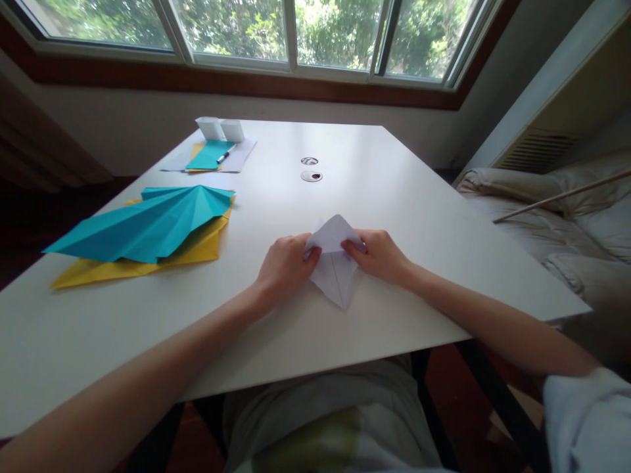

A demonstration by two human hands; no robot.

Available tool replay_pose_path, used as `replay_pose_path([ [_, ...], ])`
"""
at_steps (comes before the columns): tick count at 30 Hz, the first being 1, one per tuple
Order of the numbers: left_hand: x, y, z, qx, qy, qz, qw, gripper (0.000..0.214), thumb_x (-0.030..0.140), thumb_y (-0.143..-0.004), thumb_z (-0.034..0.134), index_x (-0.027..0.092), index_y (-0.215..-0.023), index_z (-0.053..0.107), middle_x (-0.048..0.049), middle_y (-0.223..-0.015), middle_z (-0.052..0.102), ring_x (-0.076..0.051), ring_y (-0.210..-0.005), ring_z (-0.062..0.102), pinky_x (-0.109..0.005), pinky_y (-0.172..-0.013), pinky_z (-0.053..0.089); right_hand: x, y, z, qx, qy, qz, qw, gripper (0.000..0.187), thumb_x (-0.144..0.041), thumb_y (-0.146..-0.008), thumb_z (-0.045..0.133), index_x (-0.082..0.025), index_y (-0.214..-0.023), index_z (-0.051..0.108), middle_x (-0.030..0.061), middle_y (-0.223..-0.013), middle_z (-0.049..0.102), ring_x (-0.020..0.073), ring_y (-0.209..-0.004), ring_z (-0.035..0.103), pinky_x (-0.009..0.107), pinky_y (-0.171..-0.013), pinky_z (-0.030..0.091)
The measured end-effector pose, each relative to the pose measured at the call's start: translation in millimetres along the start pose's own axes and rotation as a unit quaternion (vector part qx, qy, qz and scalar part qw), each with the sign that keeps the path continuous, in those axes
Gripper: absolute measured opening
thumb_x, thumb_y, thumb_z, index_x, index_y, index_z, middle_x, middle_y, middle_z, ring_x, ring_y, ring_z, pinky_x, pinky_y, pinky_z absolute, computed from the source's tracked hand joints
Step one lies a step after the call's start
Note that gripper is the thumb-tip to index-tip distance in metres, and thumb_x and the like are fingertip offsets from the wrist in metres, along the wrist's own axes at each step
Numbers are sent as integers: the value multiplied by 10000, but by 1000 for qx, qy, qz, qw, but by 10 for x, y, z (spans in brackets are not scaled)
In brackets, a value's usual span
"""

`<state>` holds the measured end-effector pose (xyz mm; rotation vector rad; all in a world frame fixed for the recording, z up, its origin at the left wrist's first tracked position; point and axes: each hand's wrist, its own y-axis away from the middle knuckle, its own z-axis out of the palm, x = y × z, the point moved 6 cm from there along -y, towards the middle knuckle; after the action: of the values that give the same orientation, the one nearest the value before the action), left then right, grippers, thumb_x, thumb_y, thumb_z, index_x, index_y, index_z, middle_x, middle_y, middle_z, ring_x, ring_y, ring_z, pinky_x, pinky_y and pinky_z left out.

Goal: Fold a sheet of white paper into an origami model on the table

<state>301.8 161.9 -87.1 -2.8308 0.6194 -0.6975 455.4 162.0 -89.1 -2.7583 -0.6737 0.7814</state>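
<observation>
Between my two hands is a piece of folded white paper, with a crease running down its middle and a point toward me. Its upper part forms a raised peak with a flap folded across. My left hand pinches the left edge, thumb on top and fingers behind. On the opposite edge my right hand grips the paper the same way, thumb over the flap. The fingers behind the paper are mostly hidden.
On the left lie a pleated teal paper and a yellow folded paper under it. Farther back are stacked sheets, a pen and two small white paper cups. Two round pieces lie mid-table. A couch stands right.
</observation>
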Motion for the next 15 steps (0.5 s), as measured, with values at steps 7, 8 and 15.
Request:
replay_pose_path([
  [7,-32,3,-21,-6,-15,-7,1000,364,354,-861,384,157,-656,613,-22,-506,529,-141,-479,444,-251,-477,262,56,1,-28,2,5,23,1000,251,-335,-851,456,-160,-756,609,-11,-584,533,98,-512,418,222,-499,276],
  [8,-43,0,-23,-8,-20,-6,1000,349,346,-857,394,159,-659,612,-25,-509,536,-144,-479,451,-252,-478,267,65,1,-30,1,4,24,1000,255,-339,-850,459,-160,-753,614,-11,-580,531,98,-510,418,223,-498,274],
  [15,-10,10,-61,-29,-38,27,998,252,246,-843,396,156,-696,580,-37,-634,596,-152,-544,510,-245,-518,312,41,-6,-21,0,-6,9,1000,239,-313,-861,450,-161,-711,558,-20,-567,490,92,-510,393,224,-499,264],
])
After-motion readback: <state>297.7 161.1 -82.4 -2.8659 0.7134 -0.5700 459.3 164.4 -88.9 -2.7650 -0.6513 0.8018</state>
